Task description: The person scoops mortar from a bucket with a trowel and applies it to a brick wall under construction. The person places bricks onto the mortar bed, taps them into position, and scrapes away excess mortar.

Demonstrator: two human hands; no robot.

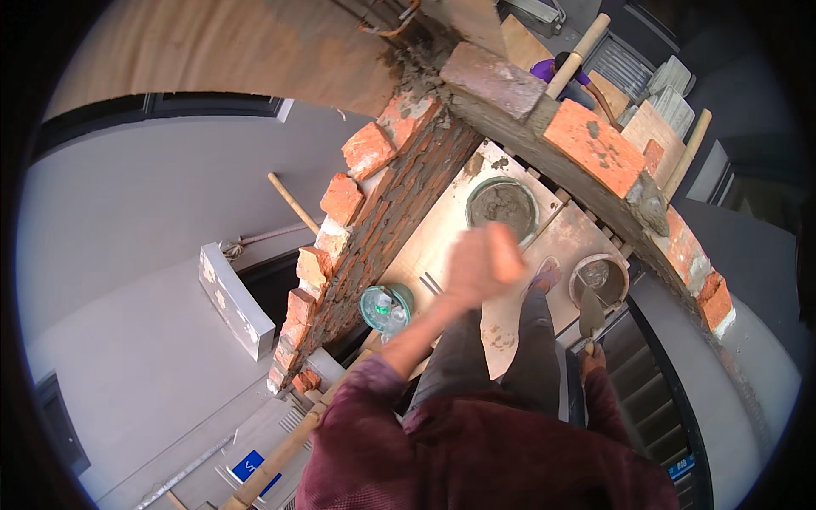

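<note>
My left hand (467,270), blurred by motion, is out in front of my body, closed around an orange brick (506,252). Low on the right, my right hand (592,361) grips the handle of a trowel (591,313), its blade pointing forward beside a round bucket (614,297). Grey mortar fills a green-rimmed tub (520,228) just beyond my left hand. To the right runs a brick wall with a course of orange bricks (593,146) on top. A lump of mortar (649,206) sits on that wall between bricks.
A second brick wall (374,221) with a stepped edge rises on the left. A teal bucket (386,308) stands near its foot. I stand on plywood boards (442,225). Bamboo poles (293,202) stick out around the walls. Another person (544,70) in purple is lower down, beyond the right wall.
</note>
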